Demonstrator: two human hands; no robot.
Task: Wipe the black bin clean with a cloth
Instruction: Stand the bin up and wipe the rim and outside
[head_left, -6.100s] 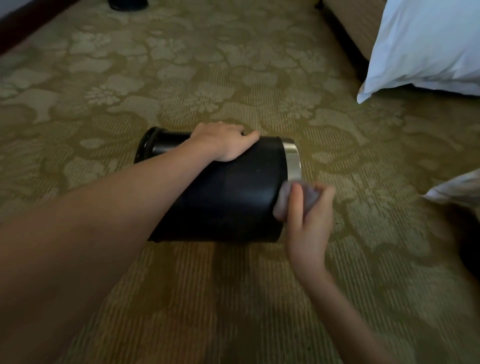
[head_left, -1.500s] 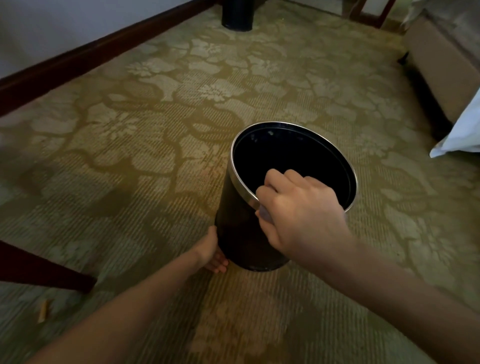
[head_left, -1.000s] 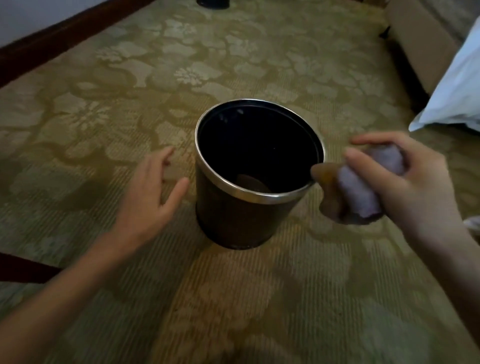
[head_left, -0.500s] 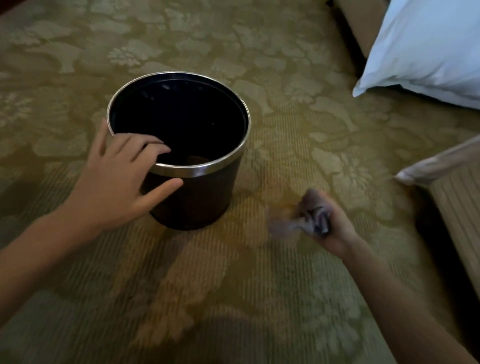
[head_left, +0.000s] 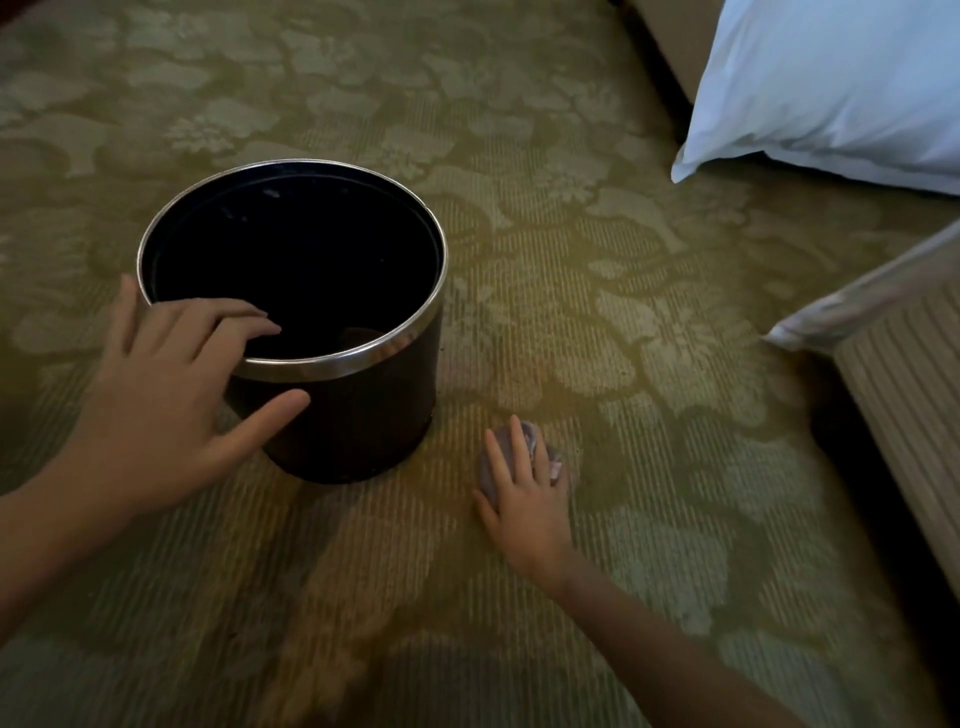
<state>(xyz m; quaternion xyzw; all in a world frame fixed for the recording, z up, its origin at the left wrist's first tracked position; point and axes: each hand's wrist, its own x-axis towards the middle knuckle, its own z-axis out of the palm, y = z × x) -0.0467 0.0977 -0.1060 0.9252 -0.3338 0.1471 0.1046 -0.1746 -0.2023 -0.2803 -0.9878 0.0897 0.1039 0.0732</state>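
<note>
Head view: half a second before, the right hand (head_left: 524, 499) had the cloth (head_left: 535, 434) bunched in curled fingers; now it lay flat, fingers straight, pressing the cloth on the carpet (head_left: 623, 312). The left hand (head_left: 156, 410) had kept its place, fingers hooked over the rim at the bin's 8 o'clock, thumb stretched along the outer wall. The bin (head_left: 363, 415) stood upright as before, left of centre, the cloth near its base at 4 o'clock and not touching it. The bin was a round, glossy black drum with a bright metal rim band. The cloth was a small, soft, greyish wad. The carpet was ribbed olive pile with pale floral shapes. A smooth white pillow (head_left: 831, 88) lay at 2 o'clock.
</note>
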